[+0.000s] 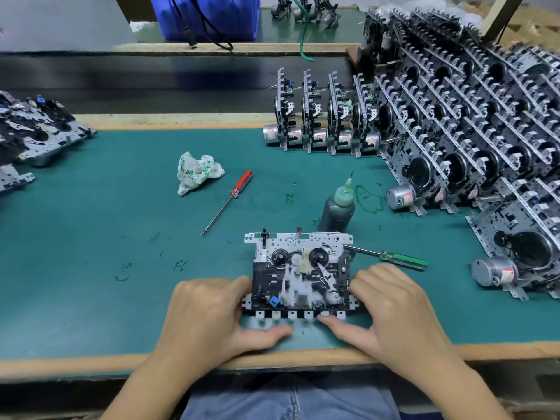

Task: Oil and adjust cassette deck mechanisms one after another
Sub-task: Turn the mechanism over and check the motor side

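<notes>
Cassette deck mechanism [300,272] — one, gripped by left hand [209,313], right hand [391,310]; two screwdrivers [227,201] — one oil bottle [338,209].

Assembly workshop: stacked deck mechanisms [472,122] crowd a green workbench [91,237].

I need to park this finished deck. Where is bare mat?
Free: the mat left of the red screwdriver, below the rag. Crowded: right side, by stacked mechanisms, oil bottle and green screwdriver.
</notes>
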The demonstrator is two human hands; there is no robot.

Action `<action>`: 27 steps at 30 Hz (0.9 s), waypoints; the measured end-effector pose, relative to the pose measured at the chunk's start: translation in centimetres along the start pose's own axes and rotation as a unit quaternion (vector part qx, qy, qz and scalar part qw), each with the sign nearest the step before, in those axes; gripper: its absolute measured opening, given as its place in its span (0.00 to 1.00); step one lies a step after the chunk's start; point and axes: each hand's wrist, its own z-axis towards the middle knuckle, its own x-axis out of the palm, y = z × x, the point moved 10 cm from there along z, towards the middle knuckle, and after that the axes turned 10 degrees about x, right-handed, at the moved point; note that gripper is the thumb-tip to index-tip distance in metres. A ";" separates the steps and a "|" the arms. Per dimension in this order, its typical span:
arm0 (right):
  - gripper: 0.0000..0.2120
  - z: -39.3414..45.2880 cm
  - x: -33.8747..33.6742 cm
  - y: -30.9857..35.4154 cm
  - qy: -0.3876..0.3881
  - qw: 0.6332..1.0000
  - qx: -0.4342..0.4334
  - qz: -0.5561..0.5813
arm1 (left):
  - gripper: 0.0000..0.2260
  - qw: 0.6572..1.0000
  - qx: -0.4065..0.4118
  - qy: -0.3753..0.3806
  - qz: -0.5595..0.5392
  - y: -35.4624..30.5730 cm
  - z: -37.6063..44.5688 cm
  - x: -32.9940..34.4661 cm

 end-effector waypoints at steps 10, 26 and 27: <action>0.24 0.0 0.3 0.0 0.014 1.000 -0.004 0.026 | 0.30 0.999 -0.029 -0.001 0.021 0.3 0.2 0.2; 0.23 -0.1 0.1 -0.4 -0.008 1.000 -0.016 -0.004 | 0.23 0.999 0.026 0.039 -0.021 -0.5 -0.1 0.9; 0.23 -0.1 0.1 -0.4 -0.011 1.000 -0.018 -0.011 | 0.23 0.999 0.026 0.033 -0.024 -0.5 -0.3 0.7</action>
